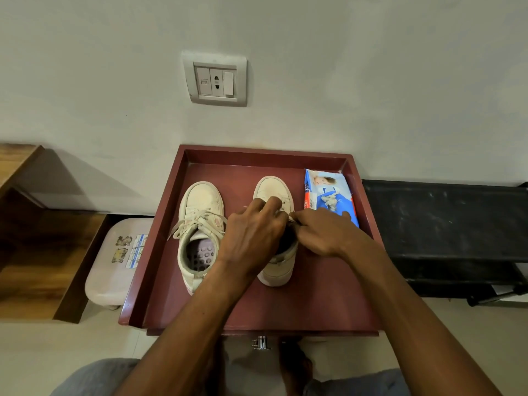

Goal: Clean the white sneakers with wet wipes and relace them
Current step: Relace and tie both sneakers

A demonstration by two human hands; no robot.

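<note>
Nearest, both forearms reach over the front rim of the dark red tray [314,304]. Hands close together above the second sneaker [278,270], which stands toe-away, right of tray centre. Left hand [251,232]: fingers curled down onto the lacing area; I cannot tell whether they grip anything. Right hand [323,232]: thumb and fingers pinch a white lace [294,221] at the shoe's collar. Laced sneaker [201,207] just beside it on the left, untouched. Wet wipes pack [328,195] lies by the tray's right wall. Beyond, a wall socket [215,80].
</note>
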